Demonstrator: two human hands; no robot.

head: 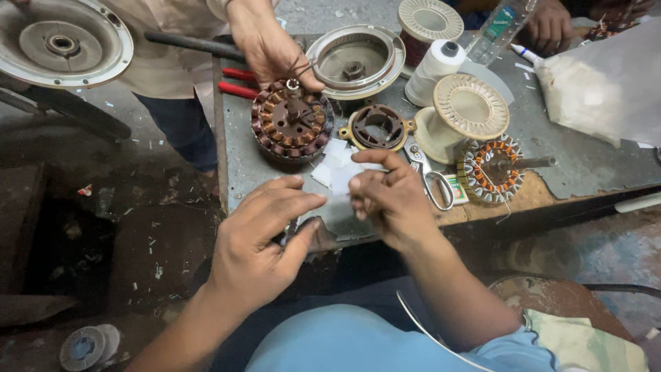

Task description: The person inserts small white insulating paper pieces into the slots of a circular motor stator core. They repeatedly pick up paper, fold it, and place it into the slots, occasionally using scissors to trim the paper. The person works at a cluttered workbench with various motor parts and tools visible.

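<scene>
Pinching white paper slips (pixel 339 172) between right hand (pixel 389 200) fingertips (pixel 355 184), left hand (pixel 265 238) just beside.

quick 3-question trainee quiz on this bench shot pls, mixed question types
1. True or false: the right hand pinches a small white paper piece.
2. Which tool lies on the table just right of the right hand? A) hammer B) scissors C) wrench
3. Fill in: another person's hand touches the thin wires on top of the rusty wound ____.

Key
1. True; the left hand is open beside it, holding nothing that shows.
2. B
3. Coil
</scene>
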